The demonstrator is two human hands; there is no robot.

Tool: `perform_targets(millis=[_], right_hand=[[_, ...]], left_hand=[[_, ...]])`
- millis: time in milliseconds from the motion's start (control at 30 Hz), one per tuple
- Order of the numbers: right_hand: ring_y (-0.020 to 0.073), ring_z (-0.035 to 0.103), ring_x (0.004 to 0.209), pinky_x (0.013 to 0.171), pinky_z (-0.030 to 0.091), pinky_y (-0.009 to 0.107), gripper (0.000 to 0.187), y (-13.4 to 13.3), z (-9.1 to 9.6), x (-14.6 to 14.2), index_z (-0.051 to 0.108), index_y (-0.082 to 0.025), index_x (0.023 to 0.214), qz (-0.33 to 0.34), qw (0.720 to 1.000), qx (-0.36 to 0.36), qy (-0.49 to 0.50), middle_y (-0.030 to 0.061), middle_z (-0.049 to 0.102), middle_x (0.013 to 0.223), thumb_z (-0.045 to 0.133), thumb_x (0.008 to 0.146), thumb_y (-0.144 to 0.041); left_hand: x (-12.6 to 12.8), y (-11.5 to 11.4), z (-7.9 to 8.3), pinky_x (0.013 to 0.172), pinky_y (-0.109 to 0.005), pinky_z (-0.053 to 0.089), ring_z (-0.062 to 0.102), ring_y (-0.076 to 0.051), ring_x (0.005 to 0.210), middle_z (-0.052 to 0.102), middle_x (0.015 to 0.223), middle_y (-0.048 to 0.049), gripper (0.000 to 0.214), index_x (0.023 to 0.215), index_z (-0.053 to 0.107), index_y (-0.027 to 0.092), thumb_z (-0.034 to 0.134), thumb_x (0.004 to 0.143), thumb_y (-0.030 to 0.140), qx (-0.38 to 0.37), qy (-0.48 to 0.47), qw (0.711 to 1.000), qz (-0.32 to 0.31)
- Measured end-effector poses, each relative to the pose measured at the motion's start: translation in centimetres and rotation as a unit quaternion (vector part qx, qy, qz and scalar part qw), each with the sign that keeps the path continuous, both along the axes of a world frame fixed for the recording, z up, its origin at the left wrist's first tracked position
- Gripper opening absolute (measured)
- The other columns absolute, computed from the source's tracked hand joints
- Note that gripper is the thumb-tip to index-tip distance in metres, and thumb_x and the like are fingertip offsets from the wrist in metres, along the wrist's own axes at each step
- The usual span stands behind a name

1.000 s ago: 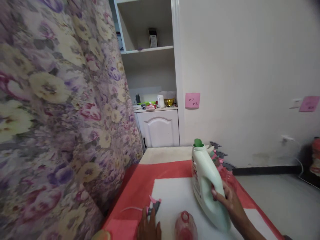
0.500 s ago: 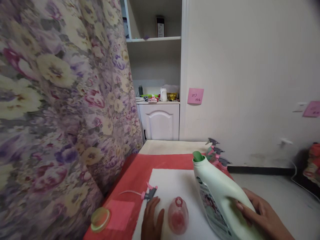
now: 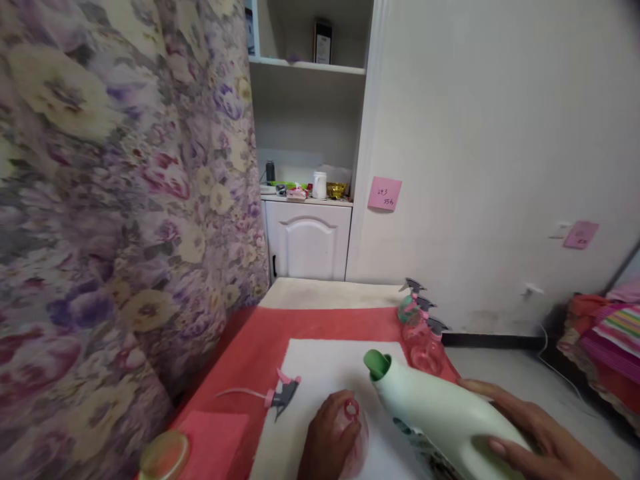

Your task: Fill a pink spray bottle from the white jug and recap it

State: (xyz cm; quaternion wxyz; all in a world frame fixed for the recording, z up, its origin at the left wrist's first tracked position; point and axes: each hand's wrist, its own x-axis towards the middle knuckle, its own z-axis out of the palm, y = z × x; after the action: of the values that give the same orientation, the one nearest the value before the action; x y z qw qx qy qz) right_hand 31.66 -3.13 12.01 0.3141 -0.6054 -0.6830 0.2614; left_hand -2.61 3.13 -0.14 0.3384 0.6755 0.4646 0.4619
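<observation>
My left hand (image 3: 330, 437) is wrapped around the neck of a clear pink spray bottle (image 3: 361, 445), whose open mouth faces up on the white sheet (image 3: 310, 360). In my right hand (image 3: 530, 430) is a large pale green detergent bottle (image 3: 440, 403), tilted so its green spout (image 3: 376, 363) points left. The spout is above and slightly to the right of the bottle's mouth, apart from it. No liquid shows coming out. Left of my left hand lies a pink and grey spray head (image 3: 283, 395) with its tube on the red cloth (image 3: 235, 353).
Several spray bottles (image 3: 425, 350) with grey triggers stand along the table's right edge. A round yellowish-green lid (image 3: 165, 457) sits at the lower left by a pink paper (image 3: 213, 433). A floral curtain (image 3: 125, 200) hangs on the left, a white cabinet (image 3: 307, 240) behind.
My left hand has moved right and closed on the pink spray bottle. The detergent bottle has tipped further over, its spout lower and more to the left. The view has turned slightly right.
</observation>
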Motion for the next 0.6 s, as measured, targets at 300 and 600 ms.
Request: perform_targets(millis=[300, 600], right_hand=[[0.0394, 0.066, 0.114, 0.099, 0.054, 0.046, 0.054, 0.4, 2.3, -1.8, 0.075, -0.034, 0.111, -0.016, 0.999, -0.042, 0.016, 0.0068, 0.074, 0.121, 0.083, 0.060, -0.047], [0.0374, 0.059, 0.123, 0.110, 0.043, 0.051, 0.055, 1.8, 4.7, -2.8, 0.061, -0.041, 0.129, 0.044, 0.987, -0.113, -0.103, 0.0049, 0.067, 0.131, 0.072, 0.076, -0.048]], left_hand=[[-1.1, 2.4, 2.6, 0.093, -0.032, 0.053, 0.068, -0.022, 0.100, 0.074, 0.104, -0.0077, 0.029, 0.103, 0.068, 0.022, 0.054, 0.089, 0.043, 0.010, -0.017, 1.000, -0.016], [-1.7, 3.2, 0.0, 0.102, -0.031, 0.048, 0.063, -0.022, 0.113, 0.068, 0.119, -0.0092, 0.039, 0.115, 0.062, 0.021, 0.051, 0.090, 0.048, -0.020, -0.060, 0.997, -0.054]])
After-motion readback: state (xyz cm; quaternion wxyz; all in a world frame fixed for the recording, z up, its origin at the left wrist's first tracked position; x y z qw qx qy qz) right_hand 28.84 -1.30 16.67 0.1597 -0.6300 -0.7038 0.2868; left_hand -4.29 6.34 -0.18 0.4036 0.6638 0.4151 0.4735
